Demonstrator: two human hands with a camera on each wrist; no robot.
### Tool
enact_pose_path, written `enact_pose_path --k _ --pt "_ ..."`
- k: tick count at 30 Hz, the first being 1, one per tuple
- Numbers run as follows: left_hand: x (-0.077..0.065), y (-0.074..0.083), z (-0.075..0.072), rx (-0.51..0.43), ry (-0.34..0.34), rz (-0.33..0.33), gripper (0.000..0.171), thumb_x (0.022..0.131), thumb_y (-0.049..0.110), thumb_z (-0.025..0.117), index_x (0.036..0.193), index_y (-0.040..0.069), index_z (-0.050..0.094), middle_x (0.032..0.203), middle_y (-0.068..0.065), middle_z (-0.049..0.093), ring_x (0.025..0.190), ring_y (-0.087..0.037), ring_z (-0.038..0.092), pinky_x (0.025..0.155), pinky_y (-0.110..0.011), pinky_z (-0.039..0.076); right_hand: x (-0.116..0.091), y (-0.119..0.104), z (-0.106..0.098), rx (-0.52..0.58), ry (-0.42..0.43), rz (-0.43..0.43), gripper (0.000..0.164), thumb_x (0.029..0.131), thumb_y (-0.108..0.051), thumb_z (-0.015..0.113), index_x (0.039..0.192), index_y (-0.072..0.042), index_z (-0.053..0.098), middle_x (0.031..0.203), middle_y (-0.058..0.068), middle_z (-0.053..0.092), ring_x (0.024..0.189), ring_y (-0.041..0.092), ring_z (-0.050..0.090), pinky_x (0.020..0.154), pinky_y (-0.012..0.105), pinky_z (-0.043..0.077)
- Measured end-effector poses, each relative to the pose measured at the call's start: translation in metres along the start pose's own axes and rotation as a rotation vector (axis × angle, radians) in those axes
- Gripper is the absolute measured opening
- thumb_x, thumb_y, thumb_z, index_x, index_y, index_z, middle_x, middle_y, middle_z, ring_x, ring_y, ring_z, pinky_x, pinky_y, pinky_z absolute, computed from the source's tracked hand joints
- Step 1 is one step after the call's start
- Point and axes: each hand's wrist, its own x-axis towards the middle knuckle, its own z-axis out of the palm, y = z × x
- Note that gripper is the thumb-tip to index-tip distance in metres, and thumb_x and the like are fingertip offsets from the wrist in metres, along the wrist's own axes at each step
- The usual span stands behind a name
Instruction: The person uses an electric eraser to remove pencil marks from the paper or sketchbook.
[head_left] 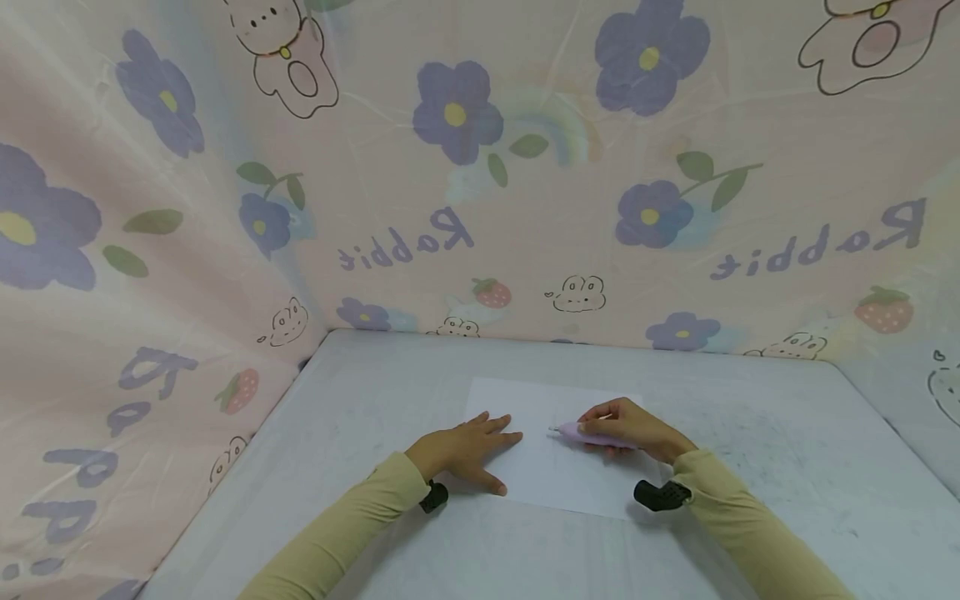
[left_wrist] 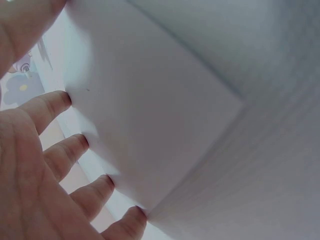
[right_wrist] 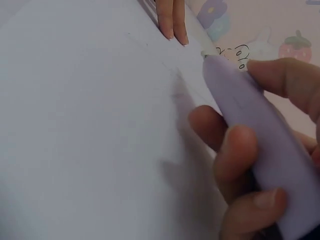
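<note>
A white sheet of paper lies on the table, slightly turned. Fingers spread, my left hand rests on the sheet's left part; its fingertips touch the paper in the left wrist view. My right hand holds a thick lilac electric eraser, thumb on one side and curled fingers on the other. Its slim metal tip points left, toward the left hand. In the right wrist view the tip appears raised over the paper, with its shadow below. Faint thin marks show on the sheet.
The pale table has grey smudges on its right side. Cloth walls printed with flowers, rabbits and strawberries rise along the back and both sides. A black wrist camera sits at the right cuff, another at the left.
</note>
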Motion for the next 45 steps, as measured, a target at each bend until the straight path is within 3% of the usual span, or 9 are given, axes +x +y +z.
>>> enact_pose_path --k 5,19,26,32,41,45 --pt "-0.0009 -0.0004 -0.0006 -0.009 0.003 0.005 0.086 0.082 0.059 0.068 0.154 0.029 0.030 0.161 0.000 0.016 0.145 -0.031 0.014 0.110 -0.049 0.026 0.0000 -0.0008 0.0007 -0.016 0.063 0.013 0.030 0.089 -0.028 0.071 0.108 -0.005 0.070 0.083 0.007 0.063 0.051 0.013 0.052 0.043 0.022 0.035" --pt "-0.0027 0.0006 -0.0016 -0.026 -0.004 0.003 0.086 0.083 0.057 0.069 0.154 0.028 0.030 0.161 0.000 0.015 0.145 -0.031 0.012 0.111 -0.050 0.025 -0.0019 0.0060 0.0032 -0.043 0.127 0.017 0.021 0.087 -0.023 0.072 0.102 -0.009 0.073 0.075 0.007 0.061 0.045 0.013 0.046 0.041 0.023 0.032" --pt "-0.0034 0.0013 -0.0028 -0.032 -0.002 0.003 0.085 0.083 0.056 0.069 0.154 0.028 0.031 0.161 -0.001 0.015 0.145 -0.031 0.012 0.111 -0.050 0.025 -0.0008 0.0057 0.0025 -0.068 0.195 0.044 0.022 0.087 -0.024 0.071 0.102 -0.009 0.074 0.094 0.009 0.065 0.045 0.014 0.046 0.042 0.024 0.033" --pt "-0.0024 0.0004 -0.0021 -0.037 -0.006 0.006 0.085 0.083 0.057 0.069 0.154 0.028 0.030 0.161 0.000 0.014 0.146 -0.031 0.011 0.110 -0.051 0.025 -0.0018 0.0017 0.0031 -0.079 0.191 0.042 0.024 0.086 -0.024 0.070 0.103 -0.007 0.076 0.097 0.007 0.068 0.045 0.012 0.045 0.042 0.023 0.032" --pt "-0.0025 0.0003 -0.0017 -0.036 -0.007 0.007 0.085 0.083 0.057 0.069 0.154 0.028 0.030 0.161 0.000 0.015 0.145 -0.030 0.012 0.111 -0.049 0.024 -0.0013 -0.0017 0.0047 -0.092 0.169 0.024 0.023 0.087 -0.022 0.070 0.102 -0.005 0.075 0.084 0.006 0.067 0.046 0.012 0.044 0.042 0.023 0.030" --pt "-0.0022 0.0003 -0.0017 -0.041 -0.009 0.003 0.085 0.083 0.057 0.069 0.154 0.029 0.030 0.161 0.001 0.015 0.146 -0.030 0.012 0.111 -0.050 0.025 -0.0005 -0.0016 0.0050 -0.092 0.163 0.022 0.022 0.087 -0.022 0.071 0.101 -0.005 0.075 0.091 0.006 0.068 0.046 0.012 0.045 0.042 0.023 0.030"
